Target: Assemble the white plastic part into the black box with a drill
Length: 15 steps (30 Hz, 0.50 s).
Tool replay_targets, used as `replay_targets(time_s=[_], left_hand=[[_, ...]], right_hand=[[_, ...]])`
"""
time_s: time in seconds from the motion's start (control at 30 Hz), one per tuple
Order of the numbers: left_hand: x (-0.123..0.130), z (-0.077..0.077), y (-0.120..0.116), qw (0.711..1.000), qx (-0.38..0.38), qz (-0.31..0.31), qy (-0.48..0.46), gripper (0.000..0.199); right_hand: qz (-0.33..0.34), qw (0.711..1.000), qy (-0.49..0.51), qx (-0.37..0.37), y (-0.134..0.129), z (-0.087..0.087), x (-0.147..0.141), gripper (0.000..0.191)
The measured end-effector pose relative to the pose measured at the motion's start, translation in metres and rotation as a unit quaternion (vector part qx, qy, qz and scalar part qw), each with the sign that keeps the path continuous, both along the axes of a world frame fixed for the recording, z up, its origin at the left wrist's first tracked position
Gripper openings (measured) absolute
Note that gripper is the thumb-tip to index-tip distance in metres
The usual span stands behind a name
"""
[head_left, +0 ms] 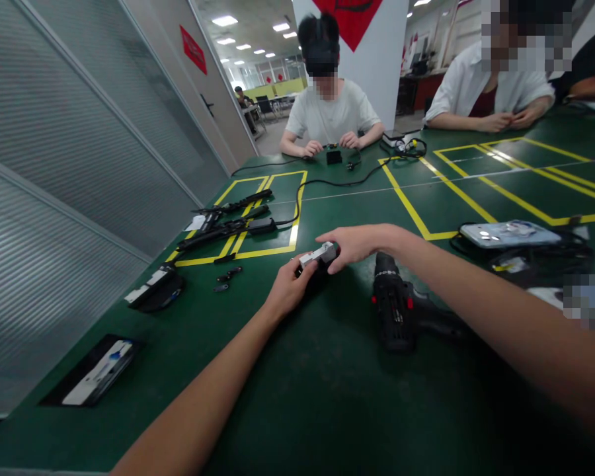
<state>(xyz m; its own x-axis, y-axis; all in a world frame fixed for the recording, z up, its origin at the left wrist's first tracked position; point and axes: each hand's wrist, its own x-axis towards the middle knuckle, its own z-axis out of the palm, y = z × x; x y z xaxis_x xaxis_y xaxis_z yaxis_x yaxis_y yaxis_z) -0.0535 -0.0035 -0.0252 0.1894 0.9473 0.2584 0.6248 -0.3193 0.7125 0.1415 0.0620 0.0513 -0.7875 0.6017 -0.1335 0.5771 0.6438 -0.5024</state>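
Observation:
Both of my hands meet on a small grey and black block (318, 254) near the middle of the green table (327, 396). My left hand (288, 291) grips its near end from below. My right hand (357, 243) pinches its far end with the fingertips. A black cordless drill (394, 304) lies on the table just right of my hands, under my right forearm.
Long black parts (228, 221) lie inside a yellow-taped box at the left, with small black pieces (227, 274) and a black and white part (153, 289) nearby. A flat packet (98, 371) is near left. A phone (508, 233) rests on cables at right. Two people sit across the table.

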Motion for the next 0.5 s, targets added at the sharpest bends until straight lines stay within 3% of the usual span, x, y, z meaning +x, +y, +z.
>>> replay_targets(time_s=[0.13, 0.23, 0.33, 0.5], left_hand=[[-0.002, 0.002, 0.002, 1.000, 0.008, 0.017, -0.008, 0.036], [-0.001, 0.001, 0.002, 0.999, 0.014, 0.031, -0.013, 0.035], [0.001, -0.001, 0.000, 0.999, 0.019, 0.044, -0.021, 0.034], [0.001, -0.004, 0.002, 0.997, 0.019, 0.063, -0.036, 0.033]], right_hand=[[0.009, 0.974, 0.200, -0.107, 0.021, -0.046, -0.001, 0.060], [0.026, 0.933, 0.298, -0.200, 0.023, -0.066, 0.005, 0.041], [0.038, 0.893, 0.356, -0.271, 0.023, -0.075, 0.007, 0.032], [0.014, 0.862, 0.394, -0.318, 0.021, -0.078, 0.002, 0.019]])
